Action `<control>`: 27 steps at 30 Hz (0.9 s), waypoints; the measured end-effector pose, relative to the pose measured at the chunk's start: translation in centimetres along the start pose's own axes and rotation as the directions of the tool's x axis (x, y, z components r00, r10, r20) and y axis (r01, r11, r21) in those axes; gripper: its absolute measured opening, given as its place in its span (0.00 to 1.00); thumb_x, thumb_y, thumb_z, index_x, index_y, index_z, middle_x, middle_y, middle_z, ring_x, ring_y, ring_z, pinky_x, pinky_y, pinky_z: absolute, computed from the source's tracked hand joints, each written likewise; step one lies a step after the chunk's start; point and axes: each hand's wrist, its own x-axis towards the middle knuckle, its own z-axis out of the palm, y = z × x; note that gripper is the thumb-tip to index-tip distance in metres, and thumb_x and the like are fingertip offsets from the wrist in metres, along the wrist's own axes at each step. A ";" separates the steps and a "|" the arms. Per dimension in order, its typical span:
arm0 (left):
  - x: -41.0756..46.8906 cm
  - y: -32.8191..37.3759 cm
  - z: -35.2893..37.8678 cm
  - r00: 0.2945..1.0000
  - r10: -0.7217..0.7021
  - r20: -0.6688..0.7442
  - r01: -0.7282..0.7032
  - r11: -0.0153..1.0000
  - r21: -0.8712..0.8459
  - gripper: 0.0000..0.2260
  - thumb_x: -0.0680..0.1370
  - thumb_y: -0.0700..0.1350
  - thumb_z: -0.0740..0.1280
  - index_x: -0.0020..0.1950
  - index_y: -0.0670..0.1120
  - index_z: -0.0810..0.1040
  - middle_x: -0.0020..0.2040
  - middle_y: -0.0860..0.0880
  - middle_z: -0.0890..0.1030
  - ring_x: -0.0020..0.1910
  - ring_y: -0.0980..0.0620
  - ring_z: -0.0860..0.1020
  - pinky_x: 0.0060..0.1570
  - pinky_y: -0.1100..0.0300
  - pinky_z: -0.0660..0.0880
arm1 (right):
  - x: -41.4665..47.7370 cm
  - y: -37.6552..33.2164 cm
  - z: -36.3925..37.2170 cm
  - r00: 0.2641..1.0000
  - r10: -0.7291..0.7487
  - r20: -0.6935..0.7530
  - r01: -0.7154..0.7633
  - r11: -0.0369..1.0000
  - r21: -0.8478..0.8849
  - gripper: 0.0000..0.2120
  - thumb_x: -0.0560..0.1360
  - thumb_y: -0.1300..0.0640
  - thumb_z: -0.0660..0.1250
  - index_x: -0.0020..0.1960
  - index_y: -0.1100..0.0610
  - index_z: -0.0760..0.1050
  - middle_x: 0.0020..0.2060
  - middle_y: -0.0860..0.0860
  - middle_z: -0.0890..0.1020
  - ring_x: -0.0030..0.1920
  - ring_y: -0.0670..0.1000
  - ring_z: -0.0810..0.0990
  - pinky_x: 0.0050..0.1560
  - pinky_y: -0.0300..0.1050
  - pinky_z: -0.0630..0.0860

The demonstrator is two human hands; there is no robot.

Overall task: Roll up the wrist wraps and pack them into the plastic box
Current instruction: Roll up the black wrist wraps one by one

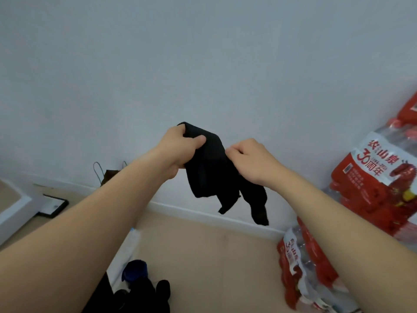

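Note:
A black wrist wrap [209, 172] hangs in the air in front of the white wall, held up by both hands. My left hand [180, 147] grips its top end, thumb over the fabric. At the wrap's right edge my right hand [252, 161] pinches it with closed fingers. Two loose ends dangle below my right hand. On the floor at the bottom lie more dark wraps [144, 290], one with blue on it. A clear plastic box [128, 251] shows partly behind my left forearm.
Red shrink-wrapped packs of water bottles [372, 186] are stacked at the right, another pack [302, 267] lower down. A dark paper bag [108, 175] stands by the baseboard. A black-framed flat item [53, 205] lies left, next to a white ledge [13, 211].

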 end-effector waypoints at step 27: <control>2.1 -0.5 -1.6 0.793 0.069 0.605 -0.074 0.997 -0.016 0.28 0.79 0.25 0.64 0.75 0.47 0.78 0.63 0.31 0.84 0.66 0.33 0.82 0.66 0.51 0.81 | 5.4 1.5 -0.5 0.982 0.172 -0.073 -0.117 0.874 0.472 0.10 0.82 0.47 0.74 0.51 0.54 0.84 0.43 0.50 0.88 0.41 0.49 0.86 0.39 0.42 0.79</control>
